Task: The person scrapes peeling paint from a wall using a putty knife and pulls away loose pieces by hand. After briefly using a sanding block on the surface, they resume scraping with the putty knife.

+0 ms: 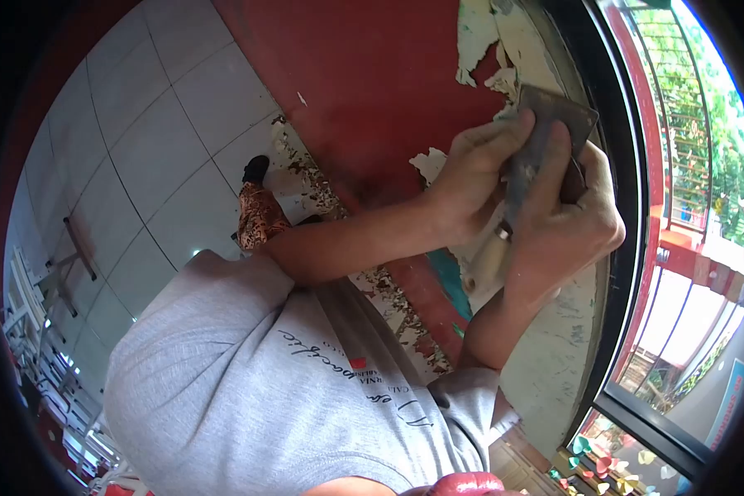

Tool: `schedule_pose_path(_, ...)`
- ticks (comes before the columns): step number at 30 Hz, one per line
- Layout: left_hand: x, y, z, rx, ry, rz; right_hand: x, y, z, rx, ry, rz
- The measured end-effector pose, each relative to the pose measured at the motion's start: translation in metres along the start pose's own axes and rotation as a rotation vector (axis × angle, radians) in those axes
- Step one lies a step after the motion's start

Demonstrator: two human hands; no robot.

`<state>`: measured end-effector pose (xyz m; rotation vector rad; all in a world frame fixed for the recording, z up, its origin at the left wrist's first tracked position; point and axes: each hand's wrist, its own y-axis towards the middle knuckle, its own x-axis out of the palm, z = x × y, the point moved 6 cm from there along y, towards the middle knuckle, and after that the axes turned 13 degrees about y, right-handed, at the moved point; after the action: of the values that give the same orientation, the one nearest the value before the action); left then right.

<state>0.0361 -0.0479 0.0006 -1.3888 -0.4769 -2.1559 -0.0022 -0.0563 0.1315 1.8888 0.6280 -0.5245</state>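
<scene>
A wide scraper (518, 182) with a dark, worn metal blade and a pale wooden handle is in both hands, close to the wall. My left hand (484, 161) pinches the blade's left side, thumb on its face. On the other side, my right hand (566, 202) wraps round the blade, with its thumb pressed on the metal. The handle points down toward my body. Behind the hands is a wall (355, 74) with red paint, which peels into cream patches (475, 41) beside the dark window frame.
Paint flakes (306, 169) litter the floor along the wall's foot. Pale tiles (165, 116) spread to the left, with chairs or metal frames (33, 306) at the far left. A barred window (678, 124) stands at the right. Colourful paper shapes (608, 463) show at the lower right.
</scene>
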Motion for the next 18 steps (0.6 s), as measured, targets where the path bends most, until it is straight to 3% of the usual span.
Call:
schedule_pose_path(2,0.003,-0.003,0.011,0.016,-0.033,-0.091,0.005,-0.003,-0.005,0.050,0.003,-0.039)
schedule_pose_path(5,0.008,-0.010,-0.002,-0.072,-0.075,0.036,-0.002,-0.021,0.012,0.052,-0.013,0.018)
schedule_pose_path(12,0.016,0.008,0.004,-0.001,-0.209,-0.148,0.002,-0.001,0.000,-0.018,-0.044,-0.015)
schedule_pose_path(16,0.007,-0.002,-0.003,-0.047,-0.085,-0.024,0.004,-0.016,0.010,-0.041,-0.055,0.016)
schedule_pose_path(18,0.005,-0.003,-0.008,-0.064,-0.067,0.042,0.001,-0.011,0.006,0.058,-0.022,0.002)
